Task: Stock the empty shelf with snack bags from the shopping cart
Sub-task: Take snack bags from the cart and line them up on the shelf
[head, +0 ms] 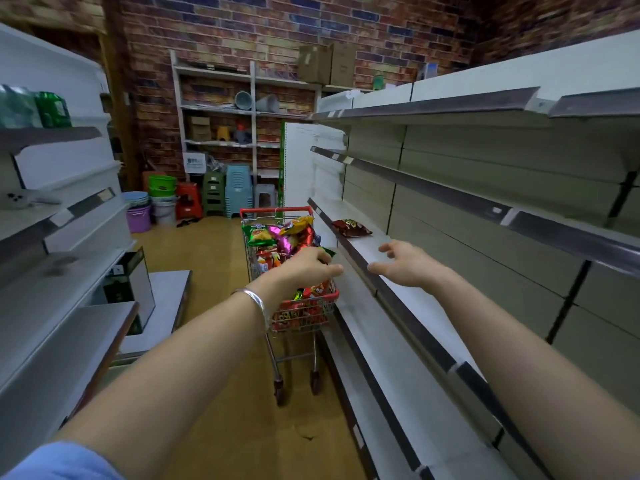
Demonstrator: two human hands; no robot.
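Note:
A small red-framed shopping cart [275, 212] stands in the aisle against the right-hand shelving, piled with colourful snack bags [289, 233]. My left hand [306, 268], a silver bangle on its wrist, reaches over the cart with fingers curled down onto a green-edged bag [328, 252]; whether it grips the bag is hidden. My right hand [405, 265] hovers palm down over the white shelf [415, 299], fingers spread and holding nothing. One dark red snack bag [351, 227] lies flat on that shelf, farther along.
Bare shelves run above and below on the right. The left-hand shelving holds green bottles [52, 109], with a dark box [130, 289] on a low platform beneath. Stacked plastic stools [238, 188] and buckets [162, 188] stand at the aisle's end before a brick wall.

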